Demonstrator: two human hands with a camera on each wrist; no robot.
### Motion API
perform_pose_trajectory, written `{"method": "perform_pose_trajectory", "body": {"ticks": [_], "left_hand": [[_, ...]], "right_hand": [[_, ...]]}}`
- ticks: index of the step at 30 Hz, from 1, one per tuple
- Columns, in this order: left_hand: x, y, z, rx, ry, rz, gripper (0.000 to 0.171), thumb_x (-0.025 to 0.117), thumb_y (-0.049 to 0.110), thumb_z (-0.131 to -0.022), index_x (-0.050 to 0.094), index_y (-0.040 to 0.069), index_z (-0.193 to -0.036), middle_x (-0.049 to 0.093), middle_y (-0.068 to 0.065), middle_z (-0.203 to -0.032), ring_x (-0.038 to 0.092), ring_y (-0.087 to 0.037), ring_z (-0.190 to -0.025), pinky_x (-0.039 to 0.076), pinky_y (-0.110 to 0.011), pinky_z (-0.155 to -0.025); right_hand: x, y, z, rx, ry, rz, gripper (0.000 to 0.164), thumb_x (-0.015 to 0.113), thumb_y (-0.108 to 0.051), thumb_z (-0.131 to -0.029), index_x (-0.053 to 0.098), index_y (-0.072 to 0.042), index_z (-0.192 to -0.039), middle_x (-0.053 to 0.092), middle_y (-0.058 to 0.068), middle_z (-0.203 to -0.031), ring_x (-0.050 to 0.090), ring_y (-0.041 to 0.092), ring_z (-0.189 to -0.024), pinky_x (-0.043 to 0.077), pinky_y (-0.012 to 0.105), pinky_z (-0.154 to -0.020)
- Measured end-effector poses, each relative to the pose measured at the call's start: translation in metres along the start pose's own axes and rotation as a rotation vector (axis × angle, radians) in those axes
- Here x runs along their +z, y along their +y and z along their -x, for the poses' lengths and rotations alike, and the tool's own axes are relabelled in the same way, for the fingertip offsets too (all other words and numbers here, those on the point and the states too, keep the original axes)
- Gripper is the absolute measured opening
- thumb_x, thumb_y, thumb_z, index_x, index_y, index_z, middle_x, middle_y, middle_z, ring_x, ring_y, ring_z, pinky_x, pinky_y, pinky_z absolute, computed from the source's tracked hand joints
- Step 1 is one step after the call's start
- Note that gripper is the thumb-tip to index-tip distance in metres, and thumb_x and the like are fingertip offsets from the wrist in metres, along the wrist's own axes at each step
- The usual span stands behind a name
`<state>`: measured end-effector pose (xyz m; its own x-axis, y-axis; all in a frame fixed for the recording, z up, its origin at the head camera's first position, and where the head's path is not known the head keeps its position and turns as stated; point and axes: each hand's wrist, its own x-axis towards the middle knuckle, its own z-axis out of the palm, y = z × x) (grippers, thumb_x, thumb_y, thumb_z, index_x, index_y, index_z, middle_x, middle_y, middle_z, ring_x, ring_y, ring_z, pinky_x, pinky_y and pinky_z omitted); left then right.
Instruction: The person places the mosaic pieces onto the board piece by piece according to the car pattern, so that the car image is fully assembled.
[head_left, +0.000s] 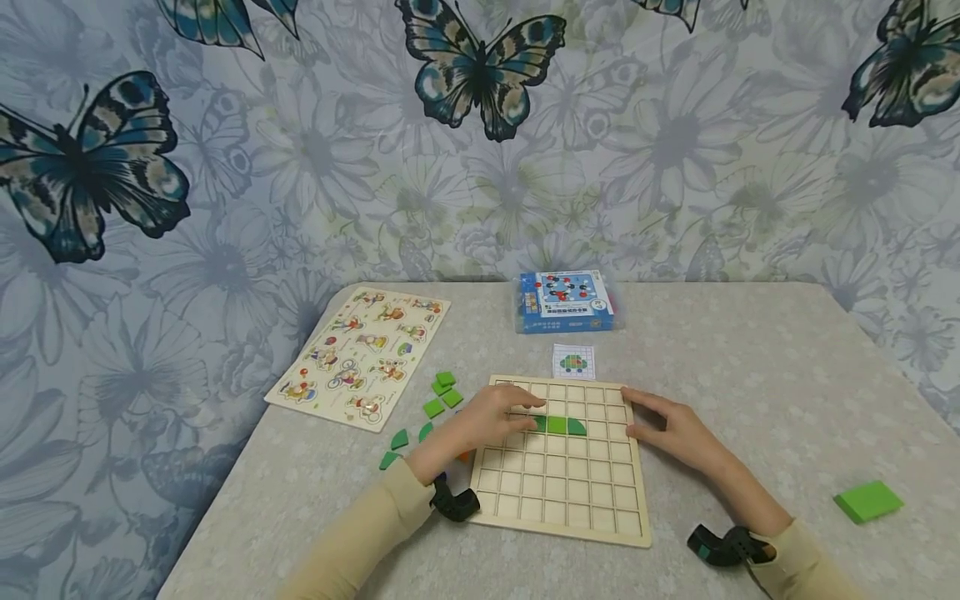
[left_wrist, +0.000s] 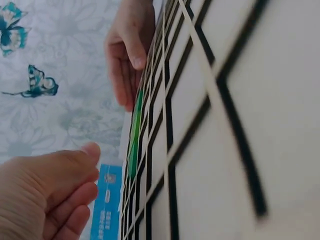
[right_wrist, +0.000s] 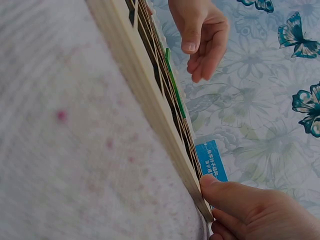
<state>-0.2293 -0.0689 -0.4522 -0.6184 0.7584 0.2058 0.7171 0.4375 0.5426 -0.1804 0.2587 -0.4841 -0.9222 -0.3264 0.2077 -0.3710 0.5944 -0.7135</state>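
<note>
Where the left hand (head_left: 491,417) hovers: over the far left part of the grid board (head_left: 525,483); fingers loosely bent and slack, no piece seen in them. Right wrist view shows them apart from the board.
Right hand (head_left: 675,429): thumb and forefinger rest spread against the board's right edge near its far corner, not clenched; probably there to keep the board from sliding.
Row on the board: one green square (head_left: 557,425) between two dark green curved pieces, the right one (head_left: 576,427) whole to the eye, the left one (head_left: 540,423) partly behind the left fingers. The three sit side by side in one row of cells, which presumably hold them in line.
Picture card (head_left: 573,362): just beyond the board's far edge; likely laid there to be in sight without covering cells.
Loose pieces: left of the board, green squares (head_left: 452,397) and dark green curved pieces (head_left: 399,439), seemingly handy to the left hand. An orange piece (head_left: 464,456) shows beside the left wrist, mostly hidden.
In the way: left forearm crosses this group; how many lie beneath, cannot tell.
Farther out on the worktop (head_left: 735,358): blue box (head_left: 566,302) behind the card, cartoon board (head_left: 360,358) at far left, thick green block (head_left: 868,501) well apart at right.
</note>
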Motion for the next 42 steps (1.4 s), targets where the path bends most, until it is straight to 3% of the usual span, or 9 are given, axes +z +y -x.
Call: {"method": "perform_pose_trajectory", "body": {"ticks": [7, 17, 25, 35, 42], "left_hand": [[-0.019, -0.006, 0.013, -0.064, 0.023, 0.033, 0.035, 0.066, 0.019, -0.091, 0.064, 0.005, -0.123, 0.064, -0.005, -0.116, 0.059, -0.019, -0.104, 0.050, -0.032, -0.086], [-0.042, -0.021, 0.041, -0.163, 0.116, 0.057, 0.037, 0.067, 0.019, -0.090, 0.064, 0.006, -0.123, 0.062, -0.005, -0.121, 0.058, -0.021, -0.109, 0.048, -0.041, -0.091], [-0.062, -0.036, 0.077, -0.227, 0.230, 0.060, 0.037, 0.070, 0.020, -0.087, 0.065, 0.007, -0.122, 0.062, -0.004, -0.122, 0.058, -0.023, -0.110, 0.048, -0.045, -0.091], [-0.076, -0.045, 0.131, -0.408, 0.366, 0.146, 0.032, 0.071, 0.019, -0.086, 0.069, 0.007, -0.115, 0.067, -0.002, -0.113, 0.059, -0.025, -0.108, 0.046, -0.051, -0.090], [-0.066, -0.053, 0.159, -0.521, 0.286, 0.227, 0.041, 0.071, 0.028, -0.085, 0.066, 0.010, -0.121, 0.064, -0.002, -0.118, 0.059, -0.022, -0.109, 0.049, -0.042, -0.089]], "right_hand": [[0.000, 0.000, -0.002, -0.008, 0.003, 0.011, 0.058, 0.071, -0.025, -0.086, 0.051, -0.002, -0.135, 0.049, 0.016, -0.137, 0.043, 0.037, -0.126, 0.036, 0.049, -0.099], [0.002, 0.000, -0.004, -0.015, 0.007, 0.022, 0.057, 0.071, -0.025, -0.086, 0.052, -0.001, -0.135, 0.049, 0.016, -0.136, 0.043, 0.038, -0.126, 0.035, 0.051, -0.099], [0.003, 0.000, -0.005, -0.013, 0.005, 0.027, 0.058, 0.072, -0.024, -0.086, 0.052, 0.000, -0.134, 0.050, 0.018, -0.135, 0.044, 0.038, -0.125, 0.035, 0.052, -0.098], [0.005, 0.002, -0.002, 0.012, 0.015, 0.045, 0.060, 0.072, -0.028, -0.085, 0.052, -0.002, -0.135, 0.049, 0.016, -0.136, 0.044, 0.036, -0.125, 0.037, 0.050, -0.098], [0.001, 0.002, -0.001, 0.033, 0.000, 0.035, 0.060, 0.071, -0.029, -0.086, 0.051, -0.003, -0.136, 0.048, 0.015, -0.138, 0.042, 0.038, -0.126, 0.035, 0.052, -0.100]]}}
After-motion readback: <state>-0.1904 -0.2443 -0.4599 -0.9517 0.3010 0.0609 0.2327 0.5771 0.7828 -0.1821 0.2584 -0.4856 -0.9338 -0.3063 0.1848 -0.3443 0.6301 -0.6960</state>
